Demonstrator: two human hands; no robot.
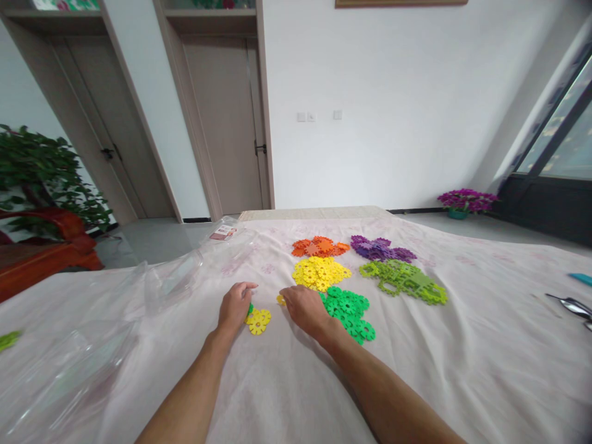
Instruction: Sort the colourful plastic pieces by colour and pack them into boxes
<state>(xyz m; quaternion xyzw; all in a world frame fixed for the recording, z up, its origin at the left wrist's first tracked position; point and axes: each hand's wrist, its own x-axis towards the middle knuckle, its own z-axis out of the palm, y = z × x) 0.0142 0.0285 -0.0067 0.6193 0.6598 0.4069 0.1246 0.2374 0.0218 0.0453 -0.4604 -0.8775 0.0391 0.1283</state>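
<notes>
Both hands lie low on the cloth-covered desk (462, 382), knuckles up. The left hand (237, 305) is curled, its fingertips pointing to 12 o'clock. A green piece (250, 308) peeks out on its thumb side, but I cannot tell whether the hand grips it or only covers it. The right hand (305, 308) has its fingers drawn together, and the tips pinch a small yellow piece (280, 300).

Between the hands, just at 5 o'clock of the left one, lies a yellow flower piece (258, 320). It lies flat, face up, and is round and notched, so it has no real long axis and points nowhere in particular. The pinched piece is too small to read for direction.

The risks I judge from here:
- The right wrist rests against the green pile (349, 308), with the yellow pile (320, 272) at 12 o'clock of it. A sweep of the forearm could scatter them or mix the colours.
- The cloth is soft and wrinkled, so a thin flat piece could slide or slip from a weak pinch.
- The clear plastic bag (171, 277) at 10 o'clock of the left hand could snag an elbow.
</notes>
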